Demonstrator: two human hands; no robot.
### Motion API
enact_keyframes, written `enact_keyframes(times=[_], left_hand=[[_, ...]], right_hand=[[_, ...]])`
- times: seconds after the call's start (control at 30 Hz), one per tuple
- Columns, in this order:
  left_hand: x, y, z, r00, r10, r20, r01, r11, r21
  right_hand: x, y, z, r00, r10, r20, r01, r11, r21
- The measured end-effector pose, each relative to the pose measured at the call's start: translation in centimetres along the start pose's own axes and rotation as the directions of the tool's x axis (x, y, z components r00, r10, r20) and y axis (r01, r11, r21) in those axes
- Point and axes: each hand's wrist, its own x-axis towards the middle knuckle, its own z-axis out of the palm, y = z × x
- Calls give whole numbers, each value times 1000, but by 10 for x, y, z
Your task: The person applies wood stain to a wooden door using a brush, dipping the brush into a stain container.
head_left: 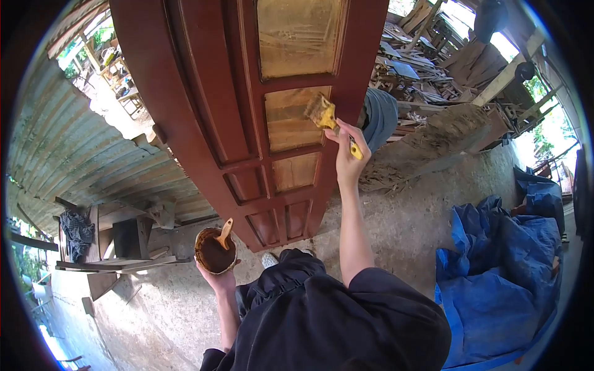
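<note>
Left hand (218,279) cups a bowl (215,250) of brown stain with a stick (225,232) in it; right hand (348,151) grips a yellow brush (324,114), bristles on the door (247,111) panel; blue tarp (495,278) right; no writing legible

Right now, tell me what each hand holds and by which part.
Right hand: yellow paintbrush, gripped by its handle. Left hand: bowl of brown stain, cupped from beneath.
</note>
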Motion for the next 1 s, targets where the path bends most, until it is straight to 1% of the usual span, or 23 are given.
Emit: enact_keyframes(times=[0.07, 0.13, 0.17, 0.2, 0.23, 0.27, 0.3, 0.37, 0.4, 0.43, 0.47, 0.5, 0.53, 0.6, 0.63, 0.67, 0.73, 0.8, 0.87, 0.93, 0.97, 1.0], left_hand=[[0, -2, -4, 1000, 9, -3, -9, 1000, -13], [0, -2, -2, 1000, 16, -7, -17, 999, -31], [0, -1, -1, 1000, 20, 1, -20, 1000, -24], [0, -2, 0, 1000, 22, 12, -22, 1000, -17], [1, -3, 3, 1000, 17, 13, -17, 1000, -16], [1, -6, 8, 997, 75, -27, -71, 990, 122], [1, -7, 10, 988, 140, -59, -121, 959, 258], [4, -5, 9, 992, 119, -51, -104, 968, 229], [4, -4, 9, 995, 93, -42, -83, 976, 203], [3, -1, 11, 994, 96, -47, -84, 976, 201], [2, 2, 14, 999, 37, -20, -35, 996, 79], [3, 4, 16, 1000, -19, 16, 19, 999, -42], [4, 3, 15, 1000, -21, 15, 22, 999, -42], [7, -1, 13, 1000, -29, 0, 29, 999, -19], [7, -2, 16, 999, -34, 2, 34, 999, -17], [7, -4, 19, 1000, -31, -5, 31, 999, -37], [6, -5, 25, 999, -30, -15, 29, 998, -56], [4, -4, 30, 1000, -4, 7, 4, 1000, -23], [4, -1, 34, 1000, 5, 16, -5, 1000, -28], [7, -9, 24, 1000, 17, 13, -17, 999, -43], [17, -22, 6, 995, 94, -31, -92, 994, 59], [20, -29, -7, 983, 173, -66, -160, 973, 165]], right_hand=[[-3, 3, 15, 1000, -19, 2, 19, 999, 36], [-15, 14, 21, 994, -67, 89, 57, 993, 104], [-22, 14, 20, 983, -66, 173, 62, 998, 29], [-33, 12, 20, 969, -5, 245, -14, 997, 77], [-42, 17, 15, 948, -12, 318, 2, 1000, 29], [-50, 22, 11, 921, -15, 390, 23, 1000, -16], [-53, 21, 4, 921, -15, 390, 23, 1000, -17], [-51, 21, -16, 899, 127, 419, -73, 987, -143], [-45, 22, -22, 897, 127, 424, -74, 987, -140], [-36, 20, -27, 929, 102, 356, -35, 981, -190], [-29, 18, -30, 956, 73, 285, -1, 970, -244], [-20, 11, -30, 970, 4, 243, 64, 960, -272], [-13, 2, -24, 970, 7, 243, 62, 960, -273], [-6, -10, -7, 981, -137, 138, 171, 947, -273], [-8, -8, 2, 974, -165, 157, 200, 950, -239], [-13, -7, 9, 961, -208, 182, 249, 937, -244], [-27, -10, 24, 943, -158, 293, 207, 968, -143], [-45, -20, 31, 909, -51, 413, 122, 981, -149], [-51, -14, 27, 901, -55, 429, 126, 982, -138], [-47, -2, 4, 864, 28, 502, 97, 970, -221], [-43, 7, -8, 869, 62, 491, 31, 983, -179], [-37, 7, -20, 873, 60, 483, 68, 968, -242]])
